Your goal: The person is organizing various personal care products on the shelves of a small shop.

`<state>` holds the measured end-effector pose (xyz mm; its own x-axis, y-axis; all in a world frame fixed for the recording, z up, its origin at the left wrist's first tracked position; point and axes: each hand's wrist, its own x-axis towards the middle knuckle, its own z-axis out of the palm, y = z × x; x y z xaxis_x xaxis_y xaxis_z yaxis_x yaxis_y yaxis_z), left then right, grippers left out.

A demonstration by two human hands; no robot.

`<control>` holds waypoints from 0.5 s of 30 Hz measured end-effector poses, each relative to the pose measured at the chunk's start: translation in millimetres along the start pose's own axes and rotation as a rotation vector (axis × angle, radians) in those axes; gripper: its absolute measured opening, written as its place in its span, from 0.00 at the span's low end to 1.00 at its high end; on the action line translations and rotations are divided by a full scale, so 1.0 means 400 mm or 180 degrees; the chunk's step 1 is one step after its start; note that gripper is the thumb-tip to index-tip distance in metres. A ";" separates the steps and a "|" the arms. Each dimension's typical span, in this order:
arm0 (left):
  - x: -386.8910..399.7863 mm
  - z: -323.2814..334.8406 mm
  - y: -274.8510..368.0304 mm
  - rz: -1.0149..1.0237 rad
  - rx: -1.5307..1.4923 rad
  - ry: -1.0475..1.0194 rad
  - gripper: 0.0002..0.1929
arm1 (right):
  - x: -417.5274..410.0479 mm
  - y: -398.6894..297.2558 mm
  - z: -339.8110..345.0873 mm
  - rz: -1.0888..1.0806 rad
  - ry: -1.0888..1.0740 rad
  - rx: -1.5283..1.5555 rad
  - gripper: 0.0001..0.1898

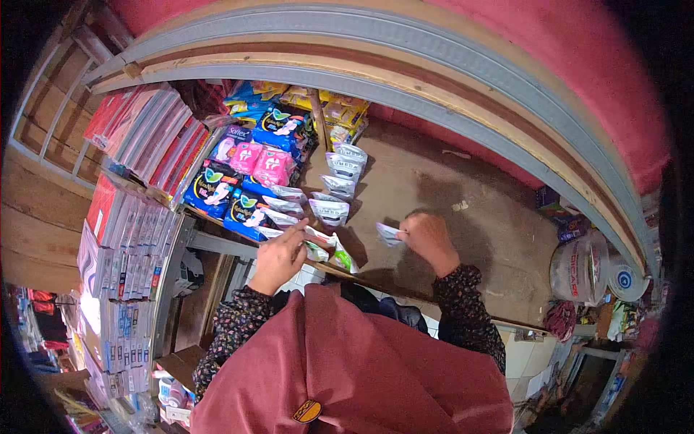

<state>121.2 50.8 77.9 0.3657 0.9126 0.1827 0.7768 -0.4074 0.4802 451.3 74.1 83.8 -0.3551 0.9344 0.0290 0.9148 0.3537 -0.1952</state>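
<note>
My left hand (279,257) is at the front edge of the brown shelf board (401,168), its fingers touching or just above the small pouches there; which, I cannot tell. Between thumb and fingers, my right hand (431,241) pinches a small silvery-lilac pouch (389,234) over the board. Similar pouches (329,211) stand upright in a row running back from the front. More pouches (284,206) stand in a second row to their left. A green-and-white pouch (345,257) stands at the front edge, right of my left hand.
Packs of sanitary pads (211,190) are piled at the left of the board. Stacked books (146,135) stand farther left. A wooden post (319,119) rises behind the pouches. A clear plastic tub (579,268) stands at the far right. A metal-edged upper shelf (379,27) arches across the back.
</note>
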 end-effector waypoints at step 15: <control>0.214 0.053 0.005 0.0732 0.0901 0.0342 0.11 | -0.117 0.120 -0.007 -0.0265 0.0191 0.0616 0.11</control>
<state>164.9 127.2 76.4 0.5029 0.7884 0.3542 0.7971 -0.5815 0.1627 512.3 47.3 76.0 -0.4103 0.9053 0.1100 0.8267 0.4202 -0.3743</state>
